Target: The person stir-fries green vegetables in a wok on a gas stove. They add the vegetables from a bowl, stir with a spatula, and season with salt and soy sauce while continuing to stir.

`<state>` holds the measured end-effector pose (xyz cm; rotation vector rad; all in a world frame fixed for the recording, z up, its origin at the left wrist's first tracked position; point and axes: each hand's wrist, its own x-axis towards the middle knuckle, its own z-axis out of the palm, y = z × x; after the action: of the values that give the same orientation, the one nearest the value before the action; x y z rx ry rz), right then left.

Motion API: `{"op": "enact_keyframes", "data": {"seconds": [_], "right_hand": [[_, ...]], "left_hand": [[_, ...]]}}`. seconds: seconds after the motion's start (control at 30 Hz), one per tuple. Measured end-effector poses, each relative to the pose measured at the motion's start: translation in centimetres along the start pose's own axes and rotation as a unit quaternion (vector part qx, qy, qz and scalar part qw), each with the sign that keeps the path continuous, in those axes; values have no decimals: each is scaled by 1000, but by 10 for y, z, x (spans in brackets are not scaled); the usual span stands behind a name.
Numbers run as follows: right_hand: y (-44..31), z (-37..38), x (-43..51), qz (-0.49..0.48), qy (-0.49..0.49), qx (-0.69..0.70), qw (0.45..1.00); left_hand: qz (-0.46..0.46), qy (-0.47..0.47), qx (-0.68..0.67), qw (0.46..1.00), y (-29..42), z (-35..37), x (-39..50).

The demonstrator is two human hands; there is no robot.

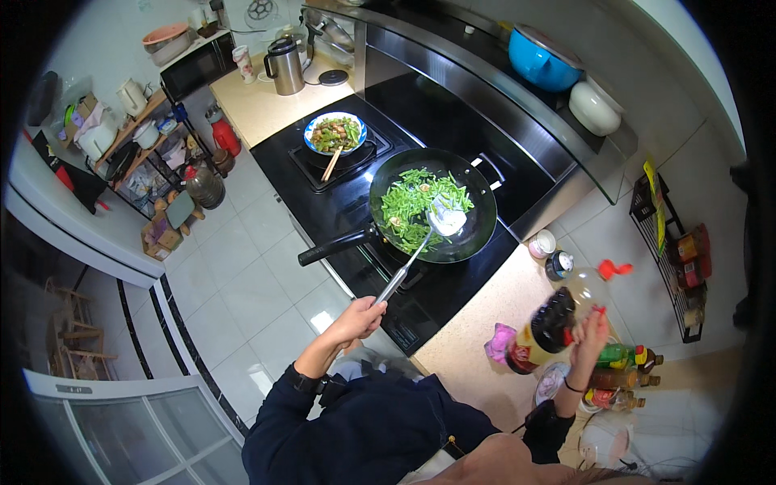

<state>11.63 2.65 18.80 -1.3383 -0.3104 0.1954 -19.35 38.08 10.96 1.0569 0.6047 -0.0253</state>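
Note:
My left hand grips the handle of a metal wok spatula. Its blade rests among chopped green beans in a black wok on the stove. My right hand holds a large clear plastic bottle by its side handle, over the counter right of the stove. Dark liquid fills part of the bottle, which tilts with its red cap flipped up. Motion blurs the bottle a little.
A blue-rimmed plate of cooked food with chopsticks stands on the other burner. The wok's black handle juts past the stove's front edge. Small jars, a pink cloth and several condiment bottles occupy the right counter. A glass-edged hood overhangs behind.

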Motion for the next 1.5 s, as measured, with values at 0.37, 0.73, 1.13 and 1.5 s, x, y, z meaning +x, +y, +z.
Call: {"op": "enact_keyframes", "data": {"seconds": [0.37, 0.73, 1.13, 1.5], "right_hand": [[34, 159, 4, 81, -188, -228, 952], [25, 194, 23, -54, -224, -514, 826], [44, 190, 39, -87, -241, -529, 809], [47, 192, 48, -81, -259, -567, 778]], "left_hand": [[-35, -77, -92, 992, 7, -22, -20], [-42, -91, -120, 988, 6, -26, -19], [-49, -81, -107, 990, 8, -24, -21], [-54, -81, -112, 989, 11, -21, -22]]}}
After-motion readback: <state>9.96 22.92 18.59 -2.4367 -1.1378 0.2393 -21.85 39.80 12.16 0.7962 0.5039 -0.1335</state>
